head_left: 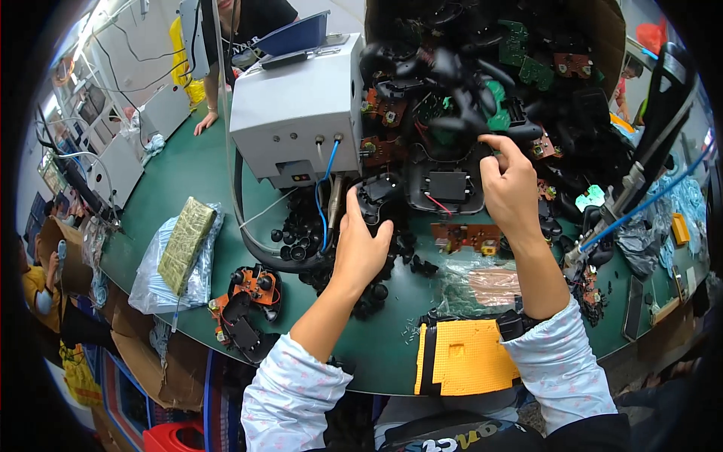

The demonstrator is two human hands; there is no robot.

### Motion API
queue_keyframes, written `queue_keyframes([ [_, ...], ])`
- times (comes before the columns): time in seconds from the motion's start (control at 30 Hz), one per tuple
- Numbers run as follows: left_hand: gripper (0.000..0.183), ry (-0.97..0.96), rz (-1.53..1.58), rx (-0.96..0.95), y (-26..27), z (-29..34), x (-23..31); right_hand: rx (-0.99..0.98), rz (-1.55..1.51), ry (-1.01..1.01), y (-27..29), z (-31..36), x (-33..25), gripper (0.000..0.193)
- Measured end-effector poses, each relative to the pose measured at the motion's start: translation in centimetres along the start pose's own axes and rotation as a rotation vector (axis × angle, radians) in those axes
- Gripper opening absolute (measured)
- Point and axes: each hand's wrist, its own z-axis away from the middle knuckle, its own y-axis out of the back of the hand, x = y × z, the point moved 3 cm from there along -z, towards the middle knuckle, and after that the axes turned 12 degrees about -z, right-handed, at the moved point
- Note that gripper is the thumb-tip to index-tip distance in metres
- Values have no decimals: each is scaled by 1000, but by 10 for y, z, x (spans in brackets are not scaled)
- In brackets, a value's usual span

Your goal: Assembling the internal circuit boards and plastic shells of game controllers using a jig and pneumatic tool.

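Controller shell point(444, 184), black, open side up, lies on the green table point(188, 162) between both hands: right hand point(512, 188) at its right edge, fingers curled with nothing clamped; left hand point(360, 245) grips a smaller black housing point(376, 197) just left.

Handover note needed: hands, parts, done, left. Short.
Left hand: gripping a black controller shell at its lower edge.
Right hand: fingers up at the heap of black shells and green boards; whether it grips one cannot be told.
Open shell half with a red wire lies between the hands.
Loose black buttons sit beside the grey machine.
Orange-board assembly lies at the left.
Heap is large; finished count not visible.
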Motion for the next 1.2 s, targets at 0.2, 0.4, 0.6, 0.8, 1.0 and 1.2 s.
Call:
queue_keyframes([
  [0.2, 79, -104, 215, -225, 15, 70, 28, -97, -506, -201, 28, 28, -4, 35],
  [0.4, 71, 384, 1073, -745, -30, 126, 42, -103, -867, -579, 50, 74, 0, 38],
  [0.6, 26, 369, 1079, -582, -49, 150, 41, 22, -967, -534, 91, 125, 4, 36],
  [0.8, 24, 209, 810, -502, -21, 168, 60, -138, -625, -400, 139, 217, 10, 28],
  [1.0, 18, 187, 566, -640, -22, 173, 57, -508, -161, -124, 156, 213, -22, 13],
  [1.2, 20, 130, 405, -701, -24, 170, 66, -644, -26, 306, 127, 155, -26, 21],
])
